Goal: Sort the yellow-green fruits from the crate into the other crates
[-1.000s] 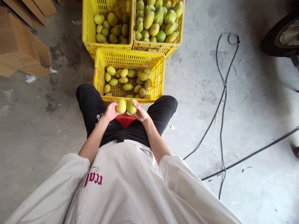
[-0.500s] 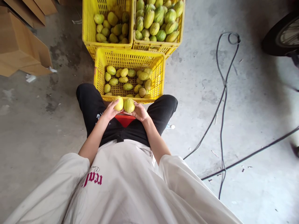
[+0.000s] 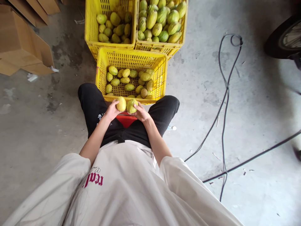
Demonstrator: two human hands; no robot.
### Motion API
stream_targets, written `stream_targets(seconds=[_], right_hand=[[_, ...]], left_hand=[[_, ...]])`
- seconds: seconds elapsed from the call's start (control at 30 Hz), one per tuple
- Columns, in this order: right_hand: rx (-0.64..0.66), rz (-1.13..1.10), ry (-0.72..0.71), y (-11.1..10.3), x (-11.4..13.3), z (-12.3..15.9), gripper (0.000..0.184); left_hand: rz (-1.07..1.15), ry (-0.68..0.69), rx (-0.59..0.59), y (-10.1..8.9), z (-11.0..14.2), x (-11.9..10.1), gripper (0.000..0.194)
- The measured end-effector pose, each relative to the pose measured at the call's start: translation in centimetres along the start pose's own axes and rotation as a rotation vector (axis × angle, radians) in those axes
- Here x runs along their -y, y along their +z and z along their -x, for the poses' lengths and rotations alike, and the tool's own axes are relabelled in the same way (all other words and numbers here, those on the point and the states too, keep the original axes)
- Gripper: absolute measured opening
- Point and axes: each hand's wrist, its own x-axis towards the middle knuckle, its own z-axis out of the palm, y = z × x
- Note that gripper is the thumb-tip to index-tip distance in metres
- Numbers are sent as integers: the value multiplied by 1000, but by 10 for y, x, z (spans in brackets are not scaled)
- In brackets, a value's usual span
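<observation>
My left hand (image 3: 113, 110) is closed around a smooth, pale yellow, rounded fruit (image 3: 121, 104). Beside it, my right hand (image 3: 142, 113) grips a yellow-green oval fruit (image 3: 131, 106), its thumb lying over the side. Both fruits are held close together above my lap, at the near edge of a yellow plastic crate (image 3: 131, 55). Loose yellow-green fruits (image 3: 129, 87) lie spread over that crate's slotted bottom, bunched more thickly at the right. Parts of my fingers are hidden under the held fruits.
Behind stand two more yellow crates, left (image 3: 110, 45) and right (image 3: 160, 47), holding many fruits. A red seat (image 3: 125, 120) shows between my knees. Cardboard (image 3: 23, 44) lies at left; black cable (image 3: 227, 84) and a wheel (image 3: 285, 37) are at right.
The right-hand fruit has been turned and tilted, and my right thumb now lies across it. The left-hand fruit is still held. The whole view has shifted slightly.
</observation>
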Motion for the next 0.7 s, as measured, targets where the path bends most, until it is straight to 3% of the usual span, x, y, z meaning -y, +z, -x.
stream_targets(seconds=[0.13, 0.23, 0.43, 0.6, 0.7], right_hand=[[5, 30, 17, -1, -3, 0, 48], [45, 51, 39, 1, -5, 1, 46], [29, -3, 51, 1, -5, -5, 33], [114, -81, 48, -3, -1, -7, 56], [137, -104, 20, -2, 0, -7, 60]], left_hand=[[-114, -1, 49, 1, 5, 4, 64], [-164, -2, 90, 1, 7, 7, 56], [-164, 42, -5, 7, 8, 9, 50], [-93, 12, -28, 8, 8, 6, 38], [1, -17, -5, 3, 3, 3, 29]])
